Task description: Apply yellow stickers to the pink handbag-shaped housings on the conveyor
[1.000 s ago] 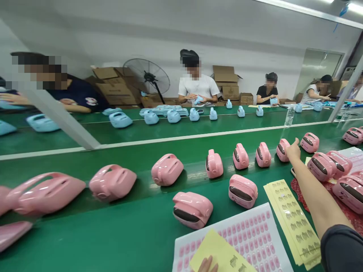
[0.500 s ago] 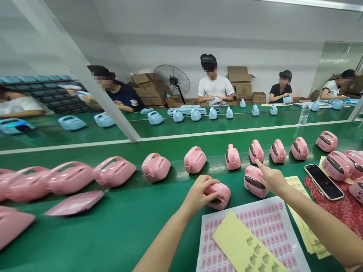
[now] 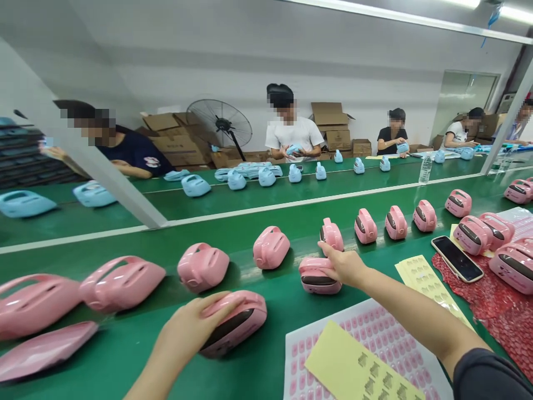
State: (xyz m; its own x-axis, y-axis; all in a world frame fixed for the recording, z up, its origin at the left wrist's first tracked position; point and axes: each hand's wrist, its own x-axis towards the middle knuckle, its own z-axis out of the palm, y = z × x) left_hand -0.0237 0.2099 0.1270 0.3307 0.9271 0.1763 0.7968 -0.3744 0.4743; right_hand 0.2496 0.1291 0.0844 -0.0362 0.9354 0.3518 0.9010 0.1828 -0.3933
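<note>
My left hand (image 3: 187, 328) is closed over the top of a pink plastic housing (image 3: 247, 322) with a handle loop and a dark front window, low over the green bench. To its right, my right hand (image 3: 347, 268) grips a second pink housing (image 3: 318, 280) by its right side. The right index finger reaches forward to another pink housing (image 3: 332, 233) standing behind. Below the right forearm lies a white sheet of pink oval stickers (image 3: 297, 355), partly covered by a yellow sheet with dark printed figures (image 3: 333, 355).
More pink housings (image 3: 270, 248) line the bench. A loose pink shell part (image 3: 45, 350) lies left. Right are yellow sticker sheets (image 3: 420, 275), a phone (image 3: 457, 259) and red bubble wrap (image 3: 491, 311). Beyond a white rail (image 3: 266, 205), co-workers handle blue housings; a bottle (image 3: 425, 169) stands there.
My left hand has moved left and nearer with its pink housing. My right hand has drawn its pink housing leftward along the bench. The view has shifted to the right.
</note>
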